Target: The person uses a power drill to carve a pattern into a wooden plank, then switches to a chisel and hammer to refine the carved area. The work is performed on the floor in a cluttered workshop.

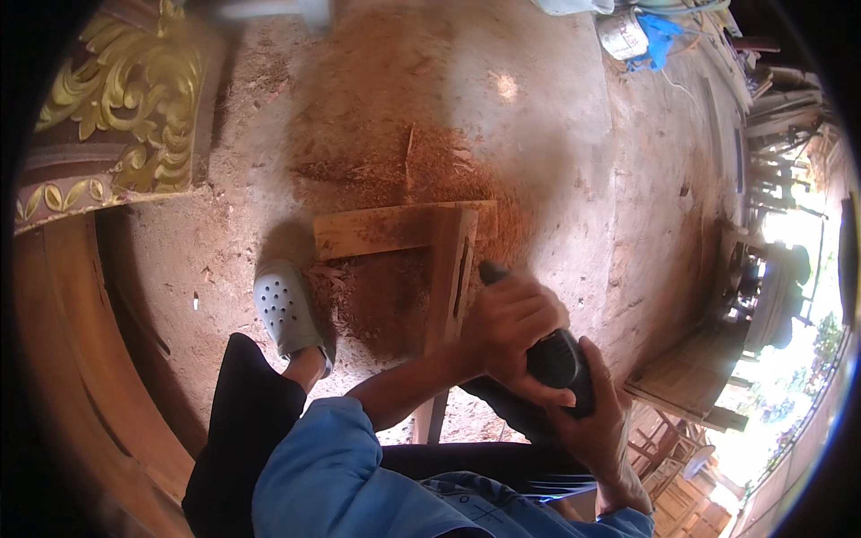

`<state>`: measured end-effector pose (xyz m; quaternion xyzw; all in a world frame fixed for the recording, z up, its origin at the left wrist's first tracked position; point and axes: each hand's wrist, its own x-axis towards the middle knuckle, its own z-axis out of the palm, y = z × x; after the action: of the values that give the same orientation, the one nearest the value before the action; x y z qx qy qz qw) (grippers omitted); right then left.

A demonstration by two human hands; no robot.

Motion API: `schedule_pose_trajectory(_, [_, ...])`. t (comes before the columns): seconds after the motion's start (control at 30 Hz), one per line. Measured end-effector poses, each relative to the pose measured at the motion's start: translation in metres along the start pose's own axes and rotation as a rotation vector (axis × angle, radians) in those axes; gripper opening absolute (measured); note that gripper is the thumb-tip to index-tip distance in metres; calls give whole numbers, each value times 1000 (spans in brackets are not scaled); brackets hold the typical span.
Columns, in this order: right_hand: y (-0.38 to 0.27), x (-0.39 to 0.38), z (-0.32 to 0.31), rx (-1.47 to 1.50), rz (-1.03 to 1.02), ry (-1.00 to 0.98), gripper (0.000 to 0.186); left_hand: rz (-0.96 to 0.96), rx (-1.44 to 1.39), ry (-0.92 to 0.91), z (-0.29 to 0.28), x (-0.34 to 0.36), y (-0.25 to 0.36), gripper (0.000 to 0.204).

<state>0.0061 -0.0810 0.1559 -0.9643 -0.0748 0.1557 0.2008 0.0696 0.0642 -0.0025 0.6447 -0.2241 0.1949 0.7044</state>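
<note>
My left hand (516, 325) is wrapped round the front part of a black hand-held tool (558, 360), whose dark rounded end (492, 272) sticks out past the fingers. Gripping the rear of the same tool is my right hand (596, 408). The tool looks like a power tool, but its exact kind and underside are hidden. Just left of it stands a narrow wooden piece (446, 269) with a long slot in its edge. It meets a flat wooden board (377, 231) lying crosswise. Whether the tool touches the wood, I cannot tell.
Wood shavings (386, 170) cover the floor beyond the board. My foot in a grey clog (282, 305) is left of it. A gold-carved panel (143, 90) and long boards (99, 350) line the left. A white bucket (621, 36) stands far right; stacked timber (700, 363) lies right.
</note>
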Motion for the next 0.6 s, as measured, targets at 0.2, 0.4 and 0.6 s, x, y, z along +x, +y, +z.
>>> schedule_pose_trajectory(0.2, [-6, 13, -3, -24, 91, -16, 80, 41, -17, 68, -6, 21, -9, 67])
schedule_pose_trajectory(0.4, [-8, -2, -2, 21, 108, -23, 79, 7, 10, 81, -2, 3, 5, 71])
schedule_pose_trajectory(0.6, [-1, 1, 4, 63, 84, -8, 77, 7, -10, 89, 3, -1, -1, 71])
